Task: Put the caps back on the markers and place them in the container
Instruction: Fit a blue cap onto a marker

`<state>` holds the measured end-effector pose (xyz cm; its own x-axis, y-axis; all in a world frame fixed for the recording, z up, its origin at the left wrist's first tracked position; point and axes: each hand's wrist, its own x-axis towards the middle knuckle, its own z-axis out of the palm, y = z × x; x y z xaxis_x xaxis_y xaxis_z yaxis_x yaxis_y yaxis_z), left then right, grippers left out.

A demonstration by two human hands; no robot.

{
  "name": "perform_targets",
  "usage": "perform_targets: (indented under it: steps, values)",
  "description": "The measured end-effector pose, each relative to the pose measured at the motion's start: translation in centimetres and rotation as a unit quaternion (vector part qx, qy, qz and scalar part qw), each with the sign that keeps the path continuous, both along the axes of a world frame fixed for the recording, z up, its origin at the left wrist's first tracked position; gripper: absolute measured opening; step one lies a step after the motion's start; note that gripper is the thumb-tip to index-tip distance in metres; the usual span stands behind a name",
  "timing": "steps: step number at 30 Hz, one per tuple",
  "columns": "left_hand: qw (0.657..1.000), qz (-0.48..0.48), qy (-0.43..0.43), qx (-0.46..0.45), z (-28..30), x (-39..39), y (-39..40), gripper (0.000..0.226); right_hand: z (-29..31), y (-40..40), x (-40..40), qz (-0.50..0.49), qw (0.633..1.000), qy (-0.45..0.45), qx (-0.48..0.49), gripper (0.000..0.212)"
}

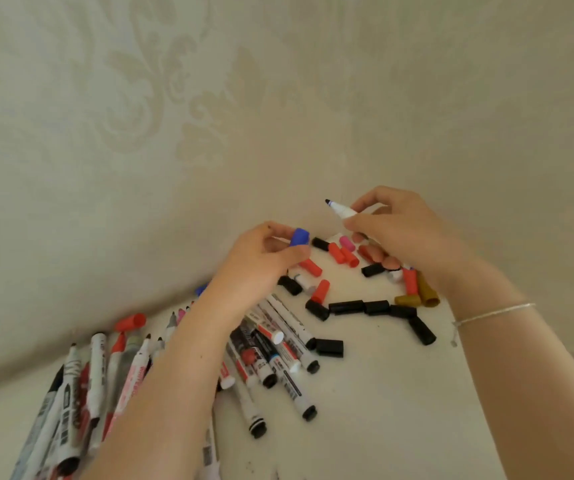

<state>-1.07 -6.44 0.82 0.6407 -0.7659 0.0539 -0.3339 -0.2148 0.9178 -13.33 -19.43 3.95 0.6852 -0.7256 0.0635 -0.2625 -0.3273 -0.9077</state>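
My left hand [261,254] pinches a blue cap [300,236] between thumb and fingers, above the table. My right hand [393,226] grips an uncapped white marker [342,209] with its dark tip pointing up and left, a short gap from the cap. Below the hands lie several loose caps: red ones [342,254], black ones [358,306], a pink one [347,243] and ochre ones [424,292]. Several uncapped markers [278,351] lie under my left forearm. No container is in view.
More markers [81,379] lie piled at the lower left of the white table [382,410], with a red cap [131,322] beside them. A pale patterned wall [209,116] stands right behind the table. My right wrist wears a thin bracelet [493,315].
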Motion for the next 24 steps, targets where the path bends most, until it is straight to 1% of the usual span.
perform_targets:
  steps: [1,3,6,8,12,18,21,24]
  values:
    - [0.999,0.007,0.031,-0.01,0.1,0.6,0.5,0.017,0.3,0.1,-0.3,0.021,1.0,-0.004,0.004,0.013]
    - [0.998,0.005,0.062,-0.018,0.1,1.4,1.4,0.02,1.0,0.5,-1.0,0.073,0.997,-0.013,0.008,0.012]
    - [0.998,0.035,0.042,-0.023,0.7,2.0,2.3,0.023,2.0,1.3,-1.9,0.147,0.989,-0.003,-0.005,0.015]
    - [0.999,0.038,0.022,-0.022,1.3,2.1,2.6,0.024,2.5,1.8,-2.1,0.177,0.984,0.004,-0.019,0.015]
    - [1.0,0.007,-0.023,-0.009,2.0,1.4,2.7,0.025,2.6,2.1,-1.9,0.188,0.981,0.021,-0.04,0.015]
    - [0.999,-0.002,-0.045,0.0,2.2,0.9,2.4,0.028,2.2,1.9,-1.6,0.181,0.979,0.071,-0.064,0.013]
    - [0.996,-0.037,-0.077,0.014,2.2,0.9,2.5,0.031,2.0,2.1,-1.5,0.183,0.975,0.089,-0.085,0.009]
    - [0.986,-0.086,-0.134,0.046,2.3,0.6,2.6,0.032,1.7,2.4,-1.2,0.189,0.97,0.106,-0.108,0.011]
